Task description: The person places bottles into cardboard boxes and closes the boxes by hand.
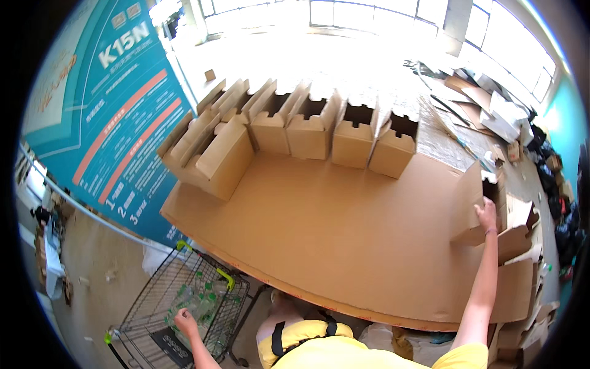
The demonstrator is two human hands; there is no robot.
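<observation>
On the right side of the cardboard-covered table (344, 227), my right hand (487, 213) is closed on the upper edge of an open cardboard box (468, 209). My left hand (185, 320) is over the wire shopping cart (138, 301) at lower left, its fingers curled. What it holds, if anything, is too small to make out. Close by in the cart lie several clear plastic bottles (206, 307) with green caps. A row of open-topped cardboard boxes (310, 135) stands along the far edge, and more boxes (224, 160) sit at the far left corner.
A tall teal banner (117, 117) rises beyond the table's left side. Folded cardboard (516, 283) leans at the right edge. Scrap cardboard (485, 104) and a broom (452, 126) lie on the floor at far right. Dark bags (556, 215) line the right wall.
</observation>
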